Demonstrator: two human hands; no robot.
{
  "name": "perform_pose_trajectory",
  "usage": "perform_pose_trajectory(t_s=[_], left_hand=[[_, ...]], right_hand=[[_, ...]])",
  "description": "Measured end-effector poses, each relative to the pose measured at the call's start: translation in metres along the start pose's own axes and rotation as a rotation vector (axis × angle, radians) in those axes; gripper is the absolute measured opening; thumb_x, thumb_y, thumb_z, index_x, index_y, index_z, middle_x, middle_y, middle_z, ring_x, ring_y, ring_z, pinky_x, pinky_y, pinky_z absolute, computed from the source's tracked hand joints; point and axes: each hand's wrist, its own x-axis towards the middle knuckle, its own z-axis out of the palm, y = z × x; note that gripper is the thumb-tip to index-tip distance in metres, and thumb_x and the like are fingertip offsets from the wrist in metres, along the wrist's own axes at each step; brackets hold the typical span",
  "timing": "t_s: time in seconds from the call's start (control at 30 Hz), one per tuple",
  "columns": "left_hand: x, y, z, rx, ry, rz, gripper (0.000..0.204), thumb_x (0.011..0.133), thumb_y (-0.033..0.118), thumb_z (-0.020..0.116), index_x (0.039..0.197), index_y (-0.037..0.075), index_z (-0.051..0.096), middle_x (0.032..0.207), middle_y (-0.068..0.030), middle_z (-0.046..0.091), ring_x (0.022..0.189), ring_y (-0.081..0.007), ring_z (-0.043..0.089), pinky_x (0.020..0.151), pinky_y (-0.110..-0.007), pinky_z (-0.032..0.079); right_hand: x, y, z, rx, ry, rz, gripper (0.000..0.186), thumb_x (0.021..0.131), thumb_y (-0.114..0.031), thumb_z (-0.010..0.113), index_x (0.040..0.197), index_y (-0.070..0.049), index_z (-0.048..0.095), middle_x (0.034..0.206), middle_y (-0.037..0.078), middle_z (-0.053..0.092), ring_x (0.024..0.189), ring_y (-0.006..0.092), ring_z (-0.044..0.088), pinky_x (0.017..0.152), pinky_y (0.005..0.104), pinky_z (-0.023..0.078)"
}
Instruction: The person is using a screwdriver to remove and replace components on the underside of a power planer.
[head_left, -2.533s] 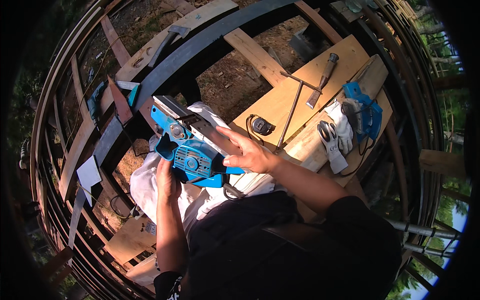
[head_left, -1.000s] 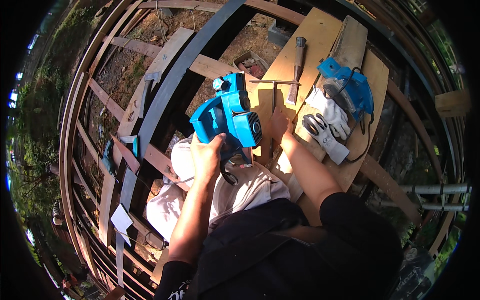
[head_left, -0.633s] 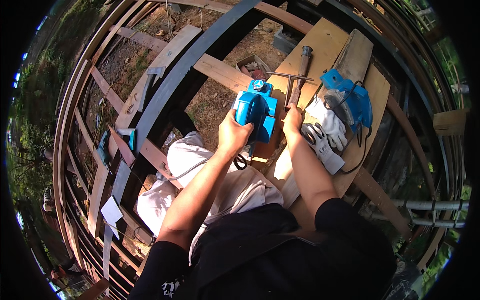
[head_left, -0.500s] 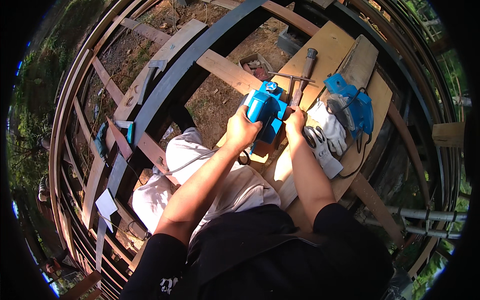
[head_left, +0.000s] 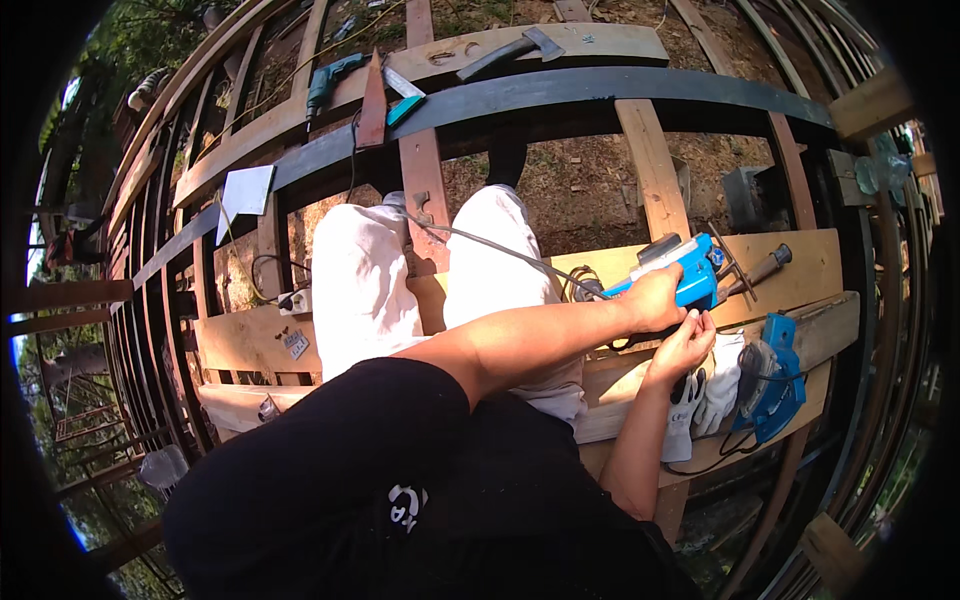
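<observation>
A blue power planer (head_left: 690, 278) lies tilted on or just above the bench boards to my right. My left hand (head_left: 655, 300) is closed around its near end, beside a grey cord (head_left: 500, 250) that runs across my knees. My right hand (head_left: 688, 345) is at the planer's near side, fingertips pinched together; whatever they hold is too small to make out. Beyond the planer lie a T-handled metal rod (head_left: 735, 268) and a chisel (head_left: 768, 264). White work gloves (head_left: 716, 385) rest beside my right wrist, next to a second blue power tool (head_left: 772, 385) with a black cord.
A hammer-like tool (head_left: 515, 52), a green drill (head_left: 332, 85), a pointed reddish wood piece (head_left: 373, 105) and a white square plate (head_left: 245, 190) lie left and ahead. A grey beam (head_left: 540, 92) crosses ahead, with open gaps to the ground between timbers. A white socket block (head_left: 295, 300) sits left of my legs.
The view has swung left. The planer, earlier held up between both hands, is now lower and turned sideways; my right hand has come to its near side, fingers pinched.
</observation>
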Motion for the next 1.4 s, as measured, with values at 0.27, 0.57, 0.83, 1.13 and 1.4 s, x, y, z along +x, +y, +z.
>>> perform_pose_trajectory(t_s=[0.27, 0.57, 0.83, 1.13, 1.4], left_hand=[[-0.012, -0.046, -0.07, 0.073, -0.384, 0.278, 0.048, 0.085, 0.019, 0.066, 0.129, 0.001, 0.061, 0.12, -0.0223, 0.067, 0.109, -0.0352, 0.066, 0.095, -0.04, 0.05], [-0.014, -0.117, -0.088, 0.692, -0.49, 0.18, 0.084, 0.072, 0.026, 0.08, 0.148, 0.026, 0.045, 0.145, -0.0109, 0.049, 0.128, -0.0353, 0.053, 0.107, -0.043, 0.045], [-0.015, -0.102, -0.072, 0.836, -0.697, -0.097, 0.045, 0.084, 0.039, 0.069, 0.122, 0.016, 0.072, 0.125, -0.0069, 0.068, 0.117, -0.0249, 0.064, 0.093, -0.046, 0.051], [-0.147, -0.097, -0.209, 0.48, 0.573, 0.141, 0.025, 0.082, 0.026, 0.068, 0.095, 0.004, 0.066, 0.088, -0.0127, 0.065, 0.09, -0.0334, 0.066, 0.081, -0.046, 0.053], [-0.35, -0.137, -0.228, -0.001, 1.182, -0.04, 0.012, 0.085, 0.008, 0.066, 0.095, 0.002, 0.068, 0.088, -0.0121, 0.067, 0.08, -0.0258, 0.066, 0.07, -0.033, 0.052]], right_hand=[[0.004, -0.044, 0.024, -0.226, -0.188, -0.083, 0.06, 0.086, -0.014, 0.072, 0.13, 0.01, 0.038, 0.114, 0.027, 0.061, 0.096, 0.0326, 0.067, 0.083, 0.0419, 0.054], [0.009, -0.05, 0.046, 0.318, -0.252, 0.191, 0.029, 0.086, 0.002, 0.055, 0.112, 0.0, 0.042, 0.084, 0.014, 0.062, 0.055, 0.0192, 0.06, 0.049, 0.0322, 0.051], [0.004, -0.055, 0.051, 0.392, -0.275, 0.265, 0.034, 0.086, 0.002, 0.051, 0.12, 0.0, 0.044, 0.097, 0.016, 0.063, 0.062, 0.0191, 0.06, 0.053, 0.033, 0.052], [0.003, -0.039, 0.053, -0.431, -0.082, -0.246, 0.065, 0.085, -0.013, 0.07, 0.137, 0.009, 0.039, 0.124, 0.029, 0.055, 0.113, 0.0392, 0.057, 0.099, 0.0461, 0.046], [-0.13, -0.167, 0.108, -0.267, -1.255, -0.959, 0.04, 0.09, -0.013, 0.065, 0.126, 0.001, 0.059, 0.121, 0.021, 0.06, 0.111, 0.0362, 0.059, 0.096, 0.0404, 0.045]])
